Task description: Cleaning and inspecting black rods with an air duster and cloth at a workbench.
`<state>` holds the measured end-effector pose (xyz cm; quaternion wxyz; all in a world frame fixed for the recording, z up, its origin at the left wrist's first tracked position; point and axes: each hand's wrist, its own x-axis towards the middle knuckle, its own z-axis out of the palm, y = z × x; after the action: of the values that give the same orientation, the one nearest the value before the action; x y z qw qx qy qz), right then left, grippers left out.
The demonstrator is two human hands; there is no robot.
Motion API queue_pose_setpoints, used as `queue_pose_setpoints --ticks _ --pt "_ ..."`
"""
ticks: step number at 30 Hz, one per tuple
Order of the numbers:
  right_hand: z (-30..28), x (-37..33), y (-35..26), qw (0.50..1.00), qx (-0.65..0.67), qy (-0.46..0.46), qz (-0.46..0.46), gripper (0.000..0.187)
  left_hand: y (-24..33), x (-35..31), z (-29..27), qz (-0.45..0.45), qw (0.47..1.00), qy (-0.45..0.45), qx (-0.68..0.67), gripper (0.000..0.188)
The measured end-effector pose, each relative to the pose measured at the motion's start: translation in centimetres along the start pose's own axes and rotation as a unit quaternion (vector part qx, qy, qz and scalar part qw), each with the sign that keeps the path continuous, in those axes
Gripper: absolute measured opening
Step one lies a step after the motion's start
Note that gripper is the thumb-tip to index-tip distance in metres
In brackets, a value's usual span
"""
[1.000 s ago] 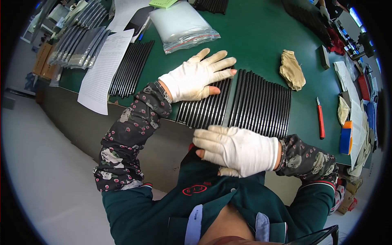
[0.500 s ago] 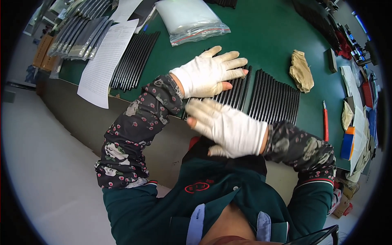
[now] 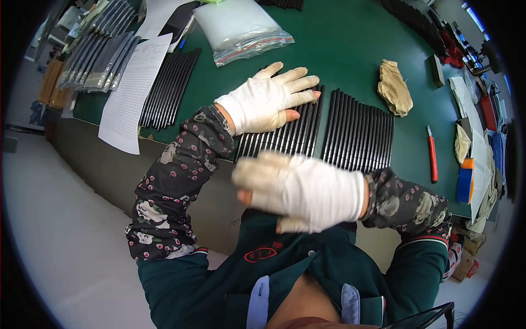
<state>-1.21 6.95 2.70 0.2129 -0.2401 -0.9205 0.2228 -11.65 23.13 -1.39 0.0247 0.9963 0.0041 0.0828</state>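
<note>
My left hand point(image 3: 266, 101), in a white glove with a bare fingertip showing, lies with fingers spread over a row of slim black rods point(image 3: 301, 131). The hand covers the upper left part of that row. My right hand point(image 3: 309, 192), gloved the same way, is in front of the rods' near ends, apart from them. Its fingers are stretched out toward the left and smeared by motion, with nothing seen in them. A second row of black rods point(image 3: 359, 129) lies side by side to the right of the first, a narrow gap between.
More black rods point(image 3: 172, 85) lie beside a printed sheet point(image 3: 134, 90) and bagged bundles point(image 3: 101, 60) on the left. A clear bag of white material point(image 3: 241, 27) sits at the back. On the right are a beige glove point(image 3: 393, 88), a red-handled cutter point(image 3: 432, 156) and tape rolls point(image 3: 466, 181).
My right hand has moved back toward my body, off the rods' near ends. My left hand keeps its place on the rods. The whole view has shifted slightly.
</note>
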Motion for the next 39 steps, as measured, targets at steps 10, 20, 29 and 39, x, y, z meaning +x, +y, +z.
queue_pose_setpoints --ticks 10,20,29,39 --pt "-1.1 -4.3 -3.4 0.999 0.01 -0.029 0.042 0.076 0.4 0.8 -0.5 0.008 0.999 -0.021 0.035 0.059" --pt "0.1 -8.5 -5.4 0.996 -0.012 -0.056 0.062 0.069 4.8 5.2 -0.3 0.113 0.992 -0.052 -0.03 0.068" --pt "-1.7 -8.1 -1.8 0.989 -0.093 0.013 0.113 0.072 2.0 4.3 0.2 0.071 0.996 -0.005 0.043 0.067" --pt "-1.2 -5.0 -1.3 0.999 0.007 0.02 0.037 0.074 2.5 4.8 0.0 0.044 0.999 -0.01 -0.003 0.058"
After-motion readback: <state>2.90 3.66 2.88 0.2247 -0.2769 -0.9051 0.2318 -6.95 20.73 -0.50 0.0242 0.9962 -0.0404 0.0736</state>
